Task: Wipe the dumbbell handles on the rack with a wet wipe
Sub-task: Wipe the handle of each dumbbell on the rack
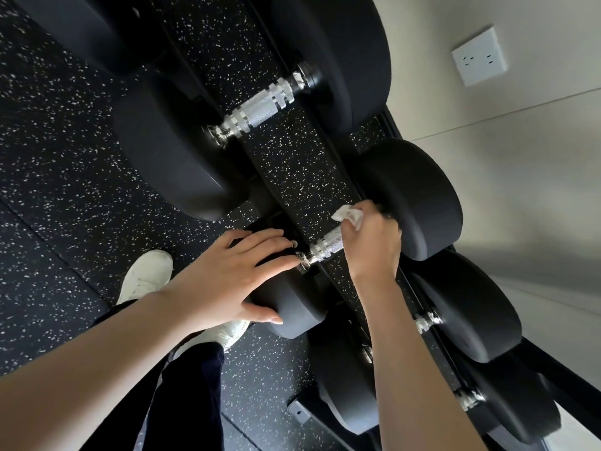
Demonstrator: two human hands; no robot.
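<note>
Black dumbbells lie in a row on a dark rack [536, 362]. My right hand [374, 245] is closed around the far end of one knurled silver handle [327, 244], with a crumpled white wet wipe [349, 216] pressed between fingers and metal. My left hand [234, 275] rests flat on the near black head [286, 304] of the same dumbbell, fingers spread over it. Its far head [416, 196] sits behind my right hand. A larger dumbbell with a bare silver handle [260, 109] lies further along the rack.
Smaller dumbbells [468, 307] follow on the rack toward the lower right, their handles mostly hidden by my right forearm. Speckled black rubber floor [48, 190] lies below. My white shoes [146, 275] stand beside the rack. A white wall socket [478, 56] is on the pale wall.
</note>
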